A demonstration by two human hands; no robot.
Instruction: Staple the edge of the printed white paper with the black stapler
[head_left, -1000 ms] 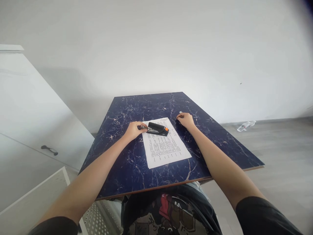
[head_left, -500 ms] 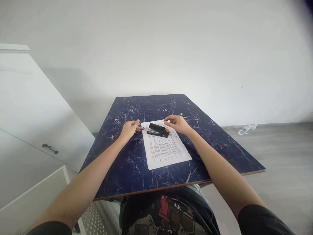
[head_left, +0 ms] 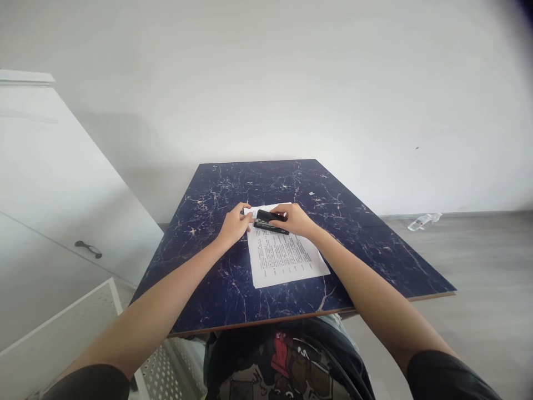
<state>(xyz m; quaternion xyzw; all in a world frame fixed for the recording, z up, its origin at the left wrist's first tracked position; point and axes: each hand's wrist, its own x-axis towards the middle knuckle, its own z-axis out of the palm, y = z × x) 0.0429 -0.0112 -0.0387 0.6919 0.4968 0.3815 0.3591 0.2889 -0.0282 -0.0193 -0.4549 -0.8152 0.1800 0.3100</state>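
A black stapler (head_left: 271, 227) lies slantwise over the upper part of a printed sheet of paper (head_left: 287, 261). Its upper arm is raised a little from the base. My right hand (head_left: 296, 219) is closed around the stapler's right end, thumb and fingers on the upper arm, hiding the orange part. My left hand (head_left: 234, 225) is at the stapler's left end, its fingers apart. One of its fingertips is at or against that end; whether it presses there I cannot tell. Another reaches over the paper's upper left corner.
The blue marbled table (head_left: 225, 283) carries the paper, with a small white scrap (head_left: 312, 193) farther back. To the left stands a white cabinet (head_left: 50, 166) with a dark handle (head_left: 88, 249). Clear plastic packaging (head_left: 423, 221) lies on the floor at the right.
My right hand has come down from above the paper and taken hold of the stapler. The metal staple tray that stuck out at its left no longer shows. My left hand has moved right.
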